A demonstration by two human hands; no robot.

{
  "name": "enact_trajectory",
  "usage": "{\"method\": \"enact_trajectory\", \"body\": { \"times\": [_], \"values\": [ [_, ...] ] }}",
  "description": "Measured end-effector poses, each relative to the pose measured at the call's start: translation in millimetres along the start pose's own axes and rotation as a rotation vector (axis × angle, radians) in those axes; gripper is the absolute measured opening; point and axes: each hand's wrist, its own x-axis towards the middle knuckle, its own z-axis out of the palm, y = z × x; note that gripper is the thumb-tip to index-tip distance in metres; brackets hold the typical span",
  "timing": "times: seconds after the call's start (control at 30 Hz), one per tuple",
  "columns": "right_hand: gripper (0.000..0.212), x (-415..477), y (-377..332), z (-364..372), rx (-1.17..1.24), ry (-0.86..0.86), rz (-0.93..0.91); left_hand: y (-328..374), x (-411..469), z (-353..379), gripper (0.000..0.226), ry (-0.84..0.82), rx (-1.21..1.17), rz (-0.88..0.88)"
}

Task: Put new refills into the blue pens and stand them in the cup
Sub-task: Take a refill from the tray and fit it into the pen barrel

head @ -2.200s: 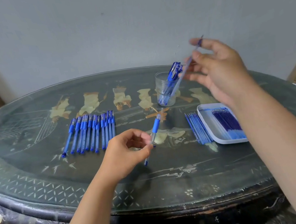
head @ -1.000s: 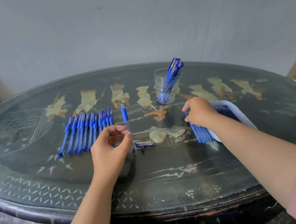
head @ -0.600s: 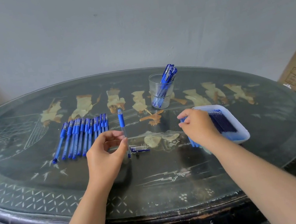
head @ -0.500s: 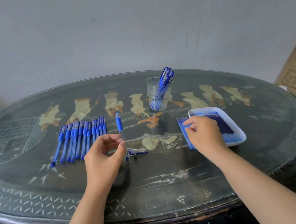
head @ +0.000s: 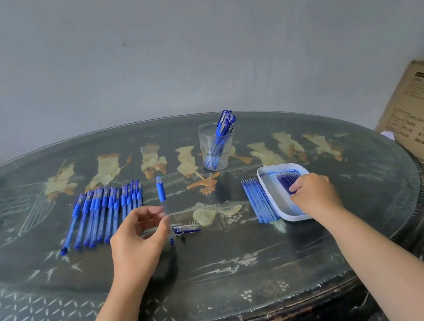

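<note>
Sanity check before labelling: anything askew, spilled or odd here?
Nothing spilled or broken. One loose pen piece lies alone on the table, beside the pen the left hand holds. Blue smears in the tray may be ink; cannot tell.

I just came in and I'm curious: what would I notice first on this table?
A long row of blue pens lies on the left of the dark table. In the middle the left hand pinches one pen, and farther back a clear cup holds more pens. On the right, the right hand reaches into a white tray of refills.
</note>
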Motion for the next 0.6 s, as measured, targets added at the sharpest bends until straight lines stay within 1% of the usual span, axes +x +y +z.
{"method": "enact_trajectory", "body": {
  "times": [0.13, 0.4, 0.43, 0.5, 0.6],
  "values": [
    [0.017, 1, -1, 1, 0.004, -0.014, 0.009, 0, 0, 0, 0.014, 0.001, -0.001, -0.010],
    [0.009, 4, -15, 1, -0.145, -0.010, -0.027, 1, 0, 0, 0.013, -0.008, -0.009, -0.016],
    [0.009, 3, -16, 0, -0.160, -0.012, -0.031, 1, 0, -1, 0.013, -0.010, -0.009, -0.014],
    [0.015, 3, -17, -1, -0.159, -0.004, -0.027, 1, 0, 0, 0.013, -0.011, -0.015, -0.013],
    [0.024, 6, -18, -6, -0.078, -0.011, 0.009, 0, 0, -1, 0.014, -0.015, -0.023, -0.018]
  ]
}}
